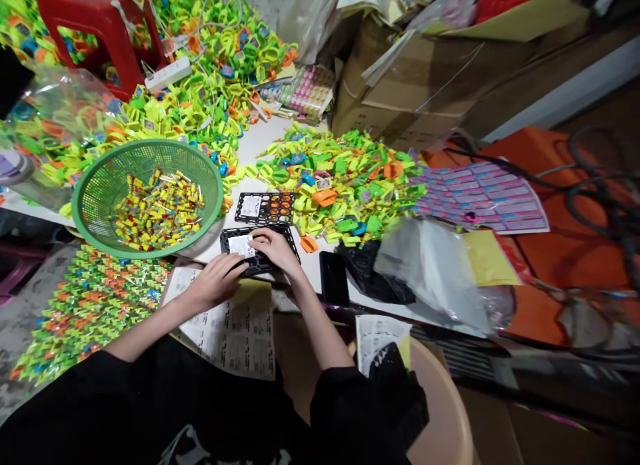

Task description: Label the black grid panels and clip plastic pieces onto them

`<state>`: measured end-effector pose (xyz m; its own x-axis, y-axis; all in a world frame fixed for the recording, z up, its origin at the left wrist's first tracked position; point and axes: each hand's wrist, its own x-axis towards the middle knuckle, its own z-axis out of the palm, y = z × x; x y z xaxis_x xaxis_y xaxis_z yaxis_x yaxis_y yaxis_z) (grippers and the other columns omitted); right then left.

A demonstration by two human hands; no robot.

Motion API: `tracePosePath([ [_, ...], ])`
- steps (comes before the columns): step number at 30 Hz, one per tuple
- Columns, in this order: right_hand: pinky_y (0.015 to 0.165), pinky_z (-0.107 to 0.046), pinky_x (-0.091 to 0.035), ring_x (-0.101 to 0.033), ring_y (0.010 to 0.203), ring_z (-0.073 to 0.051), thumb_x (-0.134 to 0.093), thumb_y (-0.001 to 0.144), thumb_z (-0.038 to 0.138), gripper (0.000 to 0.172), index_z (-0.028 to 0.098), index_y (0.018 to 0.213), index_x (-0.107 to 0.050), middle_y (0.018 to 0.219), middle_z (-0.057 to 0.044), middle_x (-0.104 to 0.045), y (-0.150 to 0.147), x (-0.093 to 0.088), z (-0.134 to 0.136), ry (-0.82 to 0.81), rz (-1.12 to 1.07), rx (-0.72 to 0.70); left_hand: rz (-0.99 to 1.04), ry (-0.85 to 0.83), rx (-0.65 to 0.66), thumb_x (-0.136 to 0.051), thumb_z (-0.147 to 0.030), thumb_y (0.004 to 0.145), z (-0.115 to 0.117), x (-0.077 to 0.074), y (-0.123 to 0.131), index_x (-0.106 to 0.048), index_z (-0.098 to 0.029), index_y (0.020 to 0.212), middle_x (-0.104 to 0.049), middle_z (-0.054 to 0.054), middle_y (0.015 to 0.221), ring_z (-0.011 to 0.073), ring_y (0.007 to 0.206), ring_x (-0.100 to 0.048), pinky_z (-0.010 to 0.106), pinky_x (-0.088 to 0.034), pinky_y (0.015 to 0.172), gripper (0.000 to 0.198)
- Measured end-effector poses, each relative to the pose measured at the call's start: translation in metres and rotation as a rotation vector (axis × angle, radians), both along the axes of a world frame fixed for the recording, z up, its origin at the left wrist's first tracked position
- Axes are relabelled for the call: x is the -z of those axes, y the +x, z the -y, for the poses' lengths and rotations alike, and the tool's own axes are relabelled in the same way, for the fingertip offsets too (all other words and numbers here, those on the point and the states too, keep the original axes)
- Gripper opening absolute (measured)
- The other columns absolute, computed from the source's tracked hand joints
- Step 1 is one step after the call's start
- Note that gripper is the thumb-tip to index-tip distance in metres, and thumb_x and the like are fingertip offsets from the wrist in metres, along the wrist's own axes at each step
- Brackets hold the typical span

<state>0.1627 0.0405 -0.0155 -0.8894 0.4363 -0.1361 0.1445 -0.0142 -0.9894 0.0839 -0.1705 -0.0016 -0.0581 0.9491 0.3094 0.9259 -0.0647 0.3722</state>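
A black plastic tray (286,239) with cut-outs lies at the table's front edge, with a white printed label (242,246) on its left part. My left hand (220,276) rests at the tray's front left, fingers stretched out and tips by the label's lower edge. My right hand (274,248) reaches over the tray from the right, its fingers and thumb bent together at the label's right edge. Just behind lies a second black tray (265,207), bearing a similar label and showing orange pieces in its openings. A sheet of printed labels (240,332) lies below my hands.
A green basket (85,218) of small yellow-red pieces stands left. Heaps of bright plastic toys (345,185) cover the table behind. A black phone (334,278), clear plastic bags (430,265) and a cardboard box (415,78) are right; a beige tub (445,405) stands below.
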Motion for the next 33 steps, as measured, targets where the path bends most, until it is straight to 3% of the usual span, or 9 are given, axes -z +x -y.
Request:
tracePosePath([
  [5,0.067,-0.028,-0.053,-0.064,0.074,-0.015,-0.071,0.067,0.036,0.028,0.018,0.086,-0.062,0.084,-0.002,-0.065,-0.003,0.006,-0.001,0.056,-0.002,0.014,-0.064,-0.055,0.005,-0.049,-0.031,0.094,-0.009,0.015,0.004,-0.022,-0.015,0.149,-0.042,0.015,0.147,0.0252,0.140,-0.035,0.047,-0.024,0.119,0.064],
  [10,0.066,-0.027,-0.053,-0.062,0.073,-0.013,-0.067,0.074,0.034,0.020,0.018,0.085,-0.062,0.097,-0.005,-0.061,-0.004,0.008,0.001,0.256,-0.026,0.025,-0.099,-0.084,0.029,-0.044,-0.031,0.096,-0.013,0.029,0.007,-0.025,-0.017,0.149,-0.048,0.011,0.144,0.0210,0.138,-0.038,0.044,-0.019,0.121,0.058],
  [15,0.076,-0.031,-0.053,-0.061,0.077,-0.016,-0.057,0.087,0.027,0.012,0.017,0.089,-0.064,0.100,-0.007,-0.058,-0.003,-0.004,0.012,0.641,0.057,0.033,-0.216,-0.062,0.054,-0.041,-0.033,0.097,-0.010,0.049,0.010,-0.024,-0.014,0.149,-0.046,0.012,0.145,0.0231,0.141,-0.033,0.046,-0.016,0.121,0.058],
  [19,0.095,-0.041,-0.043,-0.053,0.107,-0.027,-0.054,0.093,0.034,0.027,0.018,0.112,-0.065,0.116,-0.013,-0.058,-0.004,-0.012,0.015,1.065,0.185,0.120,-0.289,-0.036,0.042,-0.044,-0.033,0.096,-0.005,0.059,0.012,-0.023,-0.009,0.149,-0.044,0.017,0.146,0.0264,0.142,-0.030,0.049,-0.018,0.120,0.063],
  [21,0.097,-0.043,-0.039,-0.048,0.113,-0.030,-0.053,0.093,0.039,0.037,0.018,0.122,-0.062,0.122,-0.015,-0.057,-0.005,-0.011,0.010,1.166,0.236,0.167,-0.306,-0.053,0.038,-0.045,-0.034,0.095,-0.007,0.057,0.013,-0.024,-0.010,0.149,-0.042,0.016,0.147,0.0261,0.142,-0.031,0.048,-0.019,0.119,0.063],
  [26,0.096,-0.042,-0.039,-0.048,0.111,-0.030,-0.050,0.094,0.045,0.038,0.018,0.114,-0.068,0.116,-0.014,-0.062,-0.007,0.000,-0.003,1.182,0.264,0.172,-0.308,-0.124,-0.039,-0.045,-0.041,0.094,-0.025,0.040,0.007,-0.034,-0.009,0.146,-0.045,0.015,0.146,0.0261,0.136,-0.040,0.043,-0.025,0.117,0.062],
  [29,0.095,-0.043,-0.039,-0.048,0.111,-0.030,-0.048,0.094,0.047,0.040,0.019,0.113,-0.068,0.117,-0.013,-0.062,-0.007,0.004,-0.003,1.175,0.226,0.192,-0.298,-0.115,-0.122,-0.046,-0.047,0.093,-0.040,0.031,0.001,-0.037,-0.005,0.144,-0.042,0.018,0.148,0.0293,0.139,-0.036,0.046,-0.025,0.117,0.066],
  [33,0.097,-0.045,-0.041,-0.048,0.111,-0.031,-0.049,0.093,0.048,0.042,0.017,0.116,-0.067,0.117,-0.014,-0.063,-0.007,0.004,-0.005,1.148,0.209,0.171,-0.291,-0.130,-0.186,-0.042,-0.048,0.095,-0.053,0.033,0.001,-0.036,-0.004,0.144,-0.037,0.021,0.149,0.0315,0.140,-0.033,0.051,-0.027,0.116,0.067],
])
